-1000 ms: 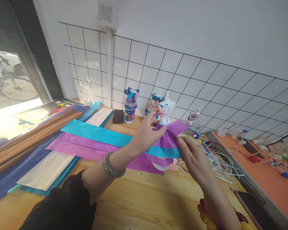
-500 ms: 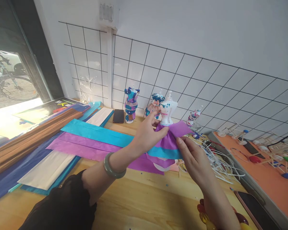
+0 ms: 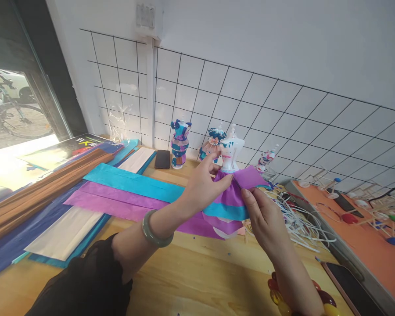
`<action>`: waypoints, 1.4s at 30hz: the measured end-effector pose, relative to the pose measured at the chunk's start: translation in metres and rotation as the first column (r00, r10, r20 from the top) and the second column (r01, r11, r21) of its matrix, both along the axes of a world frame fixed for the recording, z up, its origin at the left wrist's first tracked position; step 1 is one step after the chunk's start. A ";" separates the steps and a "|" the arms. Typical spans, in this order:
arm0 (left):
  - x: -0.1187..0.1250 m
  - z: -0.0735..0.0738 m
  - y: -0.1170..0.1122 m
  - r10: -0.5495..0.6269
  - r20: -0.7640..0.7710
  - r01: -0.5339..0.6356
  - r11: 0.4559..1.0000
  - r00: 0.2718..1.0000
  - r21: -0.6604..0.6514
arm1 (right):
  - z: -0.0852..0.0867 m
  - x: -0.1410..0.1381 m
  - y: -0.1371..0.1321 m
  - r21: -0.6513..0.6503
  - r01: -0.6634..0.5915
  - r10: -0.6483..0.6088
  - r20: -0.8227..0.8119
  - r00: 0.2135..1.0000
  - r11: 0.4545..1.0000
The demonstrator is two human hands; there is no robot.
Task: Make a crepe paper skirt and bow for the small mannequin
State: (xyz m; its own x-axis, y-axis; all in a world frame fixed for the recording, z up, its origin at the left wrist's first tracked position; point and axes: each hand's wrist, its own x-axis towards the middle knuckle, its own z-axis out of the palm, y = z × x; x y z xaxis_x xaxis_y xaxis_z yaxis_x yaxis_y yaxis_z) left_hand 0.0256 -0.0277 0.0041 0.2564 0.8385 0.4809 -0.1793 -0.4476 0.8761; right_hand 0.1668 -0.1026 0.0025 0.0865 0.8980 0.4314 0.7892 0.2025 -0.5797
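A small white dress form (image 3: 231, 151) stands on the table with paint-like marks on its torso. Round its waist hangs a gathered skirt of purple crepe paper (image 3: 225, 186), with a turquoise band and another purple tier below. My left hand (image 3: 206, 182) is closed about the waist, its thumb pressing on the gathers. With thumb and forefinger, my right hand (image 3: 265, 213) pinches the purple paper at the skirt's right side. A thin dark line runs from these fingers toward my left thumb; tool or fold, I cannot tell. A loose purple flap sticks out to the right.
Flat turquoise paper (image 3: 134, 182), pink-purple paper (image 3: 115, 199) and brown paper (image 3: 52, 188) lie leftward. Dressed forms (image 3: 180, 145) stand behind, near a phone (image 3: 162, 159). White cords (image 3: 303, 219) tangle at right, beside an orange tray (image 3: 358, 245) and another phone (image 3: 352, 285).
The dress form and skirt have shifted very slightly to the right. Both hands keep their grip, the right hand's fingers moving slightly at the skirt.
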 end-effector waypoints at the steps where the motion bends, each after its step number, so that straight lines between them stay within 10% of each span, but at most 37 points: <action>1: 0.000 0.000 0.000 0.001 0.001 -0.001 1.000 1.000 -0.002 | 0.000 0.000 0.000 0.005 0.005 -0.005 0.003 1.000 1.000; 29: 0.000 -0.002 0.001 0.016 -0.048 -0.016 1.000 0.999 0.019 | -0.004 0.000 0.004 -0.009 0.032 -0.033 -0.107 0.994 0.999; 38: -0.002 -0.004 0.015 0.004 -0.029 -0.005 1.000 1.000 -0.019 | 0.009 0.011 -0.002 -0.170 -0.116 0.024 -0.464 0.885 0.979; 42: -0.007 -0.002 0.021 -0.082 -0.020 0.078 0.985 0.996 -0.153 | 0.014 0.038 -0.002 -0.259 0.019 -0.123 -0.392 0.912 0.966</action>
